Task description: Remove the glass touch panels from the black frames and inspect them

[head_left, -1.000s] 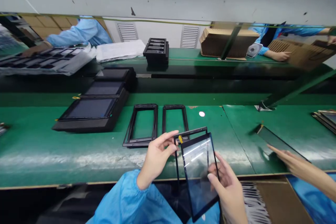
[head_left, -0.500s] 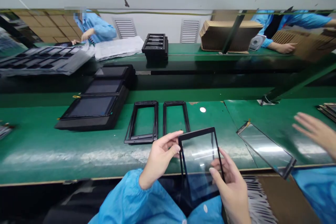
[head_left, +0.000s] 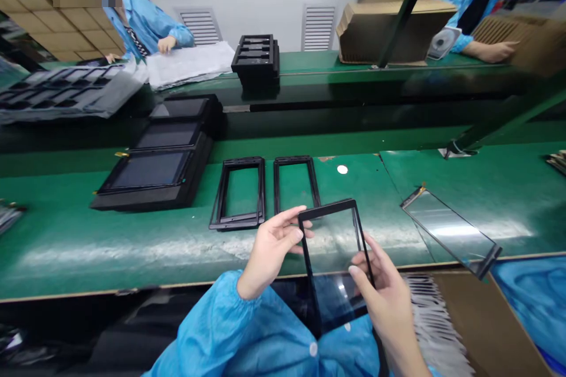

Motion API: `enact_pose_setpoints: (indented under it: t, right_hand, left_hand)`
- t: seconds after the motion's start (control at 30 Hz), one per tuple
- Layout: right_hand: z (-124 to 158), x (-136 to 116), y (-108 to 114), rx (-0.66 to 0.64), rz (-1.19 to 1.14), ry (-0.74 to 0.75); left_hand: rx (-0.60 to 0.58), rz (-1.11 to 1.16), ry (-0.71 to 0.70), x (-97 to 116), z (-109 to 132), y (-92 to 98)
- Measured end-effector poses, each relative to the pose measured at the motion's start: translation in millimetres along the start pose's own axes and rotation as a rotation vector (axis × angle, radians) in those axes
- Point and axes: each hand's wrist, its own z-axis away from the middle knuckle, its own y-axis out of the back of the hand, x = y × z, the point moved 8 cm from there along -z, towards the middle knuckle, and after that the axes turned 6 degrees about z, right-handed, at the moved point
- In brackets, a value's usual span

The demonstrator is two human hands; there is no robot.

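Observation:
Both hands hold a black-bordered glass touch panel [head_left: 335,259] at a slant over the front edge of the bench. My left hand [head_left: 273,250] pinches its upper left edge between thumb and fingers. On the right side, my right hand [head_left: 384,285] grips the edge, thumb in front and fingers showing through the clear glass. Behind the panel lie two groups of black rectangular frames: a left group [head_left: 216,225] and a right one [head_left: 315,193]. Another glass panel [head_left: 451,225], with a small orange tab, rests to the right, its near end reaching over the bench edge.
Dark screens lie on a black stepped stack [head_left: 145,197] at left. Black trays [head_left: 256,68] and a cardboard divider box [head_left: 393,32] stand on the back shelf. A green post [head_left: 490,115] rises at right. Two co-workers in blue sit or stand opposite.
The view has tilted down, so the bench appears higher. A co-worker's hand at the right has left the view. The panel stays in both hands with little change.

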Motion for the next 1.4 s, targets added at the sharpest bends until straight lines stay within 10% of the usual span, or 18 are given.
enact_pose_setpoints:
  t: [0.3, 0.47, 0.7, 1.07, 1.23, 1.4]
  right_hand:
    - [2.4, 4.4, -1.5, 0.028, 0.118, 0.072]
    - [-4.0, -38.3, 18.1, 0.19, 0.419, 0.353]
    - [-39.7, -67.5, 13.1, -0.126, 0.129, 0.09]
    - [-29.8, -75.7, 10.6, -0.015, 0.102, 0.089]
    - [-28.2, -67.0, -28.0, -0.225, 0.038, 0.057]
    - [-34.6, -49.1, -40.8, -0.389, -0.035, -0.013]
  left_hand:
    - [0.027, -0.021, 0.004, -1.8, -0.9, 0.3]
    - [0.016, -0.111, 0.029, -0.5, 3.6, -1.1]
    - [-0.065, -0.231, 0.052, 8.2, 19.4, -10.1]
    - [-0.062, -0.364, 0.03, 10.1, 20.3, -3.0]
    - [-0.257, -0.816, -0.265, 31.9, 25.0, -40.4]
    - [-0.465, -0.847, -0.067, 11.2, 21.7, -52.2]
